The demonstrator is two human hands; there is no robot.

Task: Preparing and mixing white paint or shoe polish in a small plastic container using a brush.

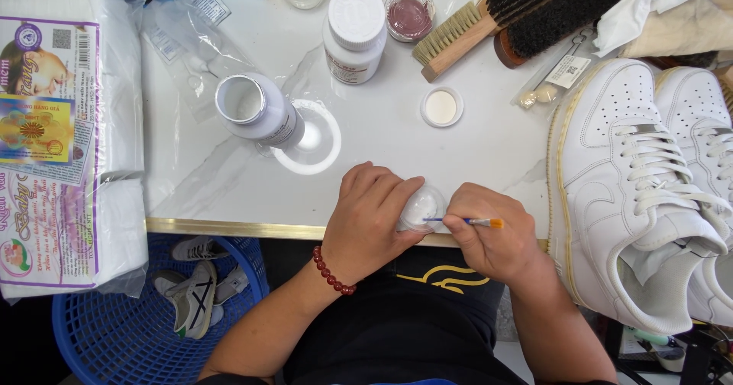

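Note:
My left hand (pixel 366 213) grips a small clear cup (pixel 421 207) of white liquid at the table's front edge. My right hand (pixel 492 232) pinches a thin paintbrush (pixel 473 221) with an orange ferrule, its tip resting inside that cup. An open white bottle (pixel 256 110) stands to the upper left, next to a round white lid (pixel 317 140). A small lid (pixel 441 107) with cream content lies above my hands. A pair of white sneakers (pixel 641 186) sits at the right.
A closed white bottle (pixel 353 32), a jar of reddish paste (pixel 409 14) and two brushes (pixel 527 14) lie at the back. A wrapped pack of wipes (pixel 61 133) fills the left. A blue basket (pixel 137 308) with shoes stands under the marble table (pixel 382 133).

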